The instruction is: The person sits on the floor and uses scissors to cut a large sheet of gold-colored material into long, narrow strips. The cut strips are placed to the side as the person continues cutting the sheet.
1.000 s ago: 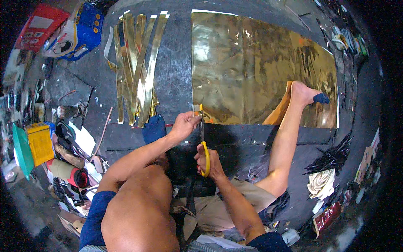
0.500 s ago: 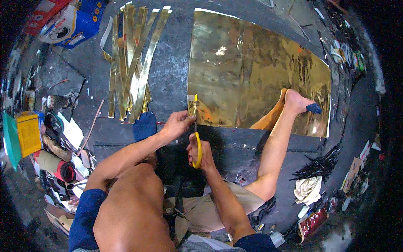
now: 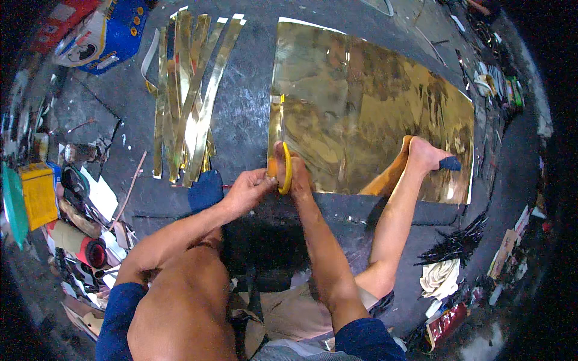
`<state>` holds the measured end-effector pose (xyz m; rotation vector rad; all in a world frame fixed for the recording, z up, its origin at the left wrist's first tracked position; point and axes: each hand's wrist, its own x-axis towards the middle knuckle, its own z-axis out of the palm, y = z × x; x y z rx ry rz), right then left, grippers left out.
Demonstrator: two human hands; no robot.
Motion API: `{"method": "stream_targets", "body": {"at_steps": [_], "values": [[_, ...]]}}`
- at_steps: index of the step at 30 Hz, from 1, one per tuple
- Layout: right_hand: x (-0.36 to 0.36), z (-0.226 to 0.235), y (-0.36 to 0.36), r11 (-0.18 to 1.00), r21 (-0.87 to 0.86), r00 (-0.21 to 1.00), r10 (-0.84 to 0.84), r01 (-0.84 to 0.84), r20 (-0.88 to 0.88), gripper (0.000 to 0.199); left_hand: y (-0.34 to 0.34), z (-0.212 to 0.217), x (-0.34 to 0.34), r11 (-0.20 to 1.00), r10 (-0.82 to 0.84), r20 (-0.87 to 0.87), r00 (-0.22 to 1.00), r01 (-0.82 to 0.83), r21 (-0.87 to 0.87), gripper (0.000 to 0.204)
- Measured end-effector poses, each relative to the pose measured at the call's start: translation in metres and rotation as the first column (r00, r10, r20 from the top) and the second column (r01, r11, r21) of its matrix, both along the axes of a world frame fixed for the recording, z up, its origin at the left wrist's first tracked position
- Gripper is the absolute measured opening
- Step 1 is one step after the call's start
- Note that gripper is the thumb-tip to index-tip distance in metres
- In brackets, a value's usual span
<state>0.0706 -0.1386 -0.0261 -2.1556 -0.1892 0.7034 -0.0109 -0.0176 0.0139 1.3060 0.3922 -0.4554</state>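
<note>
Yellow-handled scissors [image 3: 287, 171] now sit farther up gold sheet [image 3: 373, 108], right hand [image 3: 301, 178] curled round handles; left hand [image 3: 249, 189] beside it pinches strip [image 3: 275, 129] end. Sheet: likely light, slippery, crease-prone; hold by edges.

yellow-handled scissors [image 3: 287, 170], shiny gold sheet [image 3: 373, 114], gold strips [image 3: 192, 127], navy sleeves [image 3: 364, 337], beige shorts [image 3: 289, 313]

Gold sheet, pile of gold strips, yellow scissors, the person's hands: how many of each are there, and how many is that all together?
Hands, left hand and right hand: 2
Yellow-handled scissors: 1 pair
Large gold sheet: 1
Pile of gold strips: 1 (the strips overlap too much to count singly)
Total: 5
</note>
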Motion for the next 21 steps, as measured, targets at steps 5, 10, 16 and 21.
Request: {"method": "stream_targets", "body": {"at_steps": [5, 10, 16, 21], "values": [[0.051, 0.017, 0.03, 0.964, 0.082, 0.916, -0.211, 0.252, -0.34, 0.06, 0.008, 0.016, -0.001, 0.998, -0.055, -0.018, 0.998, 0.055, 0.026, 0.023], [0.115, -0.011, 0.059, 0.955, 0.209, 0.975, -0.193, 0.212, -0.107, 0.074, 0.014, 0.034, -0.001, 0.992, -0.101, 0.008, 0.995, 0.1, 0.071, 0.023], [0.22, -0.003, 0.094, 0.952, 0.164, 0.963, -0.245, 0.26, -0.108, 0.079, 0.024, 0.056, -0.007, 0.993, -0.105, 0.063, 0.992, 0.101, 0.065, 0.026], [0.249, -0.018, 0.108, 0.95, 0.114, 0.951, -0.275, 0.292, -0.145, 0.086, 0.037, 0.055, -0.012, 0.997, -0.071, -0.088, 0.994, 0.072, 0.01, 0.026]]}}
